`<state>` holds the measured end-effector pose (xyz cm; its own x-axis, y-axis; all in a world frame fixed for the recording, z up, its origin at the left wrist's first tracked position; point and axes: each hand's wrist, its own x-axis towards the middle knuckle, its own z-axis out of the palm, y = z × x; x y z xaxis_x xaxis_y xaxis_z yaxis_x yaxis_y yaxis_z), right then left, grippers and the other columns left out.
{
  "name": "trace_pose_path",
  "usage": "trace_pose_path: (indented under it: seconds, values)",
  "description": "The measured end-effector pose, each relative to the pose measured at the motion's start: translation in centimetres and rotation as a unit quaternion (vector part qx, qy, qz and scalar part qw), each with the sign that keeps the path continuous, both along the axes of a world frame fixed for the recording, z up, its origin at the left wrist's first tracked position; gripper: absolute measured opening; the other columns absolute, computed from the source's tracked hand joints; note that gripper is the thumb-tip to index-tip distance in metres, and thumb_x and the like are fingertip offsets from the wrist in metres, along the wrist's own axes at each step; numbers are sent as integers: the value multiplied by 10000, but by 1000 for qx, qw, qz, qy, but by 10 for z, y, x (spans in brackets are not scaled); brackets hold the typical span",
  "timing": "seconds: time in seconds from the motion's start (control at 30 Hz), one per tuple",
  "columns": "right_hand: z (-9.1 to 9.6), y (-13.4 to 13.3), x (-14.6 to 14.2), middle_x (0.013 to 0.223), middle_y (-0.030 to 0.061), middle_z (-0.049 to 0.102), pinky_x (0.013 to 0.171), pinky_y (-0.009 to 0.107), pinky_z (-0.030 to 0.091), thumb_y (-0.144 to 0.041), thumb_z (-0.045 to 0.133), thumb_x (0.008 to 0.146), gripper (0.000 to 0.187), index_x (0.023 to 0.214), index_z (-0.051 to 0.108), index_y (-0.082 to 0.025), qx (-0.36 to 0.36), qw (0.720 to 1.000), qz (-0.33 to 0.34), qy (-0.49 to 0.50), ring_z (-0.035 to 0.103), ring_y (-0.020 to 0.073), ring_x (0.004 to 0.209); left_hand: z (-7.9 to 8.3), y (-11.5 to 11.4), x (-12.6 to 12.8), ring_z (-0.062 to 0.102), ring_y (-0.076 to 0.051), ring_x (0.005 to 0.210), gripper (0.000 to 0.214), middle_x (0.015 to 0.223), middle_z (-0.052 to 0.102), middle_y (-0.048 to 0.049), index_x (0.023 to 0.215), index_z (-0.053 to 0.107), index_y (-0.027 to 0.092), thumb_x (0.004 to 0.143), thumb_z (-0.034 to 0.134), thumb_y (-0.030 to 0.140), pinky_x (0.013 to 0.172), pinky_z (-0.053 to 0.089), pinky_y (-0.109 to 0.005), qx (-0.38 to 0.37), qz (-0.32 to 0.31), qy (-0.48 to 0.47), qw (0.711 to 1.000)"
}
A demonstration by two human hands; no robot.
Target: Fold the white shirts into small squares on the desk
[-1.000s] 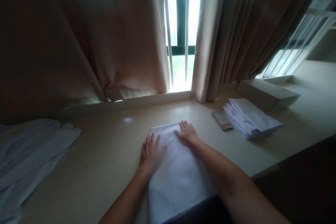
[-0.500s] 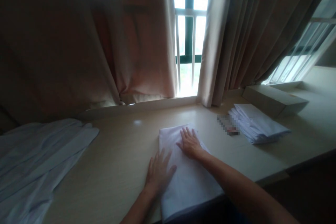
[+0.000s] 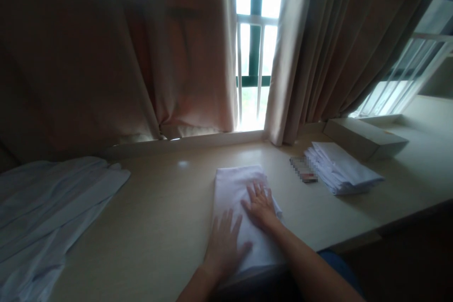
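A folded white cloth garment [image 3: 235, 184] lies on the pale tabletop in front of me, its near end at the table's front edge. My left hand [image 3: 228, 243] rests flat on its lower left part, fingers spread. Palm down, my right hand [image 3: 260, 203] presses on the upper right part, also with fingers apart. Some loose cloth sticks out past the right side, beside my right wrist. Whether the cloth is a shirt or another piece, I cannot tell.
A spread pile of white garments [image 3: 53, 207] covers the table's left end. To the right lie a blurred-out small flat item [image 3: 303, 170], a stack of folded white cloths [image 3: 343, 167] and a long pale box [image 3: 366, 137]. Curtains [image 3: 191, 71] hang along the back edge before a barred window [image 3: 253, 56].
My left hand has moved right and a little nearer, further onto the cloth. My right hand has slid nearer to me, baring the cloth's far end. The view has shifted slightly.
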<state>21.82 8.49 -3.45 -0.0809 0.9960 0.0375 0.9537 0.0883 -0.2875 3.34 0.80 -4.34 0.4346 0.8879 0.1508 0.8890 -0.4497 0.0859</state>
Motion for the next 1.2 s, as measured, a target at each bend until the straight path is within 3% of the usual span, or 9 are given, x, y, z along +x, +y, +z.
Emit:
trace_pose_path:
  seconds: [0.13,0.3,0.5,0.73,0.9,0.97,1.07,1.13,1.2]
  values:
    - [8,7,9,1587,48,26,1126,503,-43,-689,220,897,740,1511,188,-275,-35,999,36,-1,-28,261,1448,-8,-18,7,145,-323,1442,775,1568,188,-78,1491,209,284,838,349,678,1151,100,-570,19,9,-11,1000]
    - [13,5,32,1584,60,-2,1125,498,-60,-673,215,906,752,1516,173,-235,-44,996,73,-32,-49,253,1448,-6,-5,3,173,-312,1438,763,1563,210,-78,1486,225,293,840,343,682,1147,127,-558,31,23,-17,999]
    - [4,-10,41,1583,17,57,1136,481,-30,-641,134,932,696,1522,120,-272,-23,999,46,-13,-24,220,1451,-8,3,-8,188,-316,1433,765,1570,187,-57,1480,213,344,820,388,691,1141,131,-556,43,-14,-11,999]
    - [3,-6,39,1584,5,55,1136,485,-57,-632,147,937,683,1521,112,-281,-24,999,43,-8,-35,214,1450,-10,2,-7,191,-318,1431,786,1570,193,-72,1483,217,318,816,409,687,1146,95,-554,63,-19,-3,998]
    - [17,-3,39,1583,21,27,1128,525,-50,-625,155,938,698,1524,92,-252,-79,995,52,-13,-61,247,1447,-8,1,-4,173,-326,1435,794,1569,195,-88,1480,243,299,812,395,700,1149,72,-559,52,-13,-3,999]
    - [26,-9,32,1581,40,26,1123,538,-70,-634,156,933,727,1524,123,-212,-70,996,50,-20,-86,266,1442,-6,0,-3,171,-328,1435,795,1567,202,-88,1477,256,296,809,399,702,1150,67,-561,46,-9,-6,999]
    - [32,-30,17,1578,62,14,1134,493,-107,-641,159,928,770,1521,149,-150,17,997,63,-34,-130,254,1435,-4,0,-1,181,-329,1432,787,1562,219,-90,1473,271,293,809,421,688,1149,64,-565,41,-8,-12,999]
    - [26,-46,10,1574,73,20,1145,463,-98,-644,156,925,789,1517,163,-122,39,996,75,-36,-121,248,1436,-3,-1,0,180,-331,1432,779,1562,220,-91,1468,290,289,809,427,683,1149,62,-567,36,-8,-14,999]
    - [15,-57,8,1571,83,45,1152,456,-81,-653,153,919,807,1513,175,-107,17,997,62,-35,-93,255,1440,-2,-1,0,170,-332,1435,778,1564,216,-89,1465,300,286,809,418,688,1151,55,-564,30,-5,-12,999]
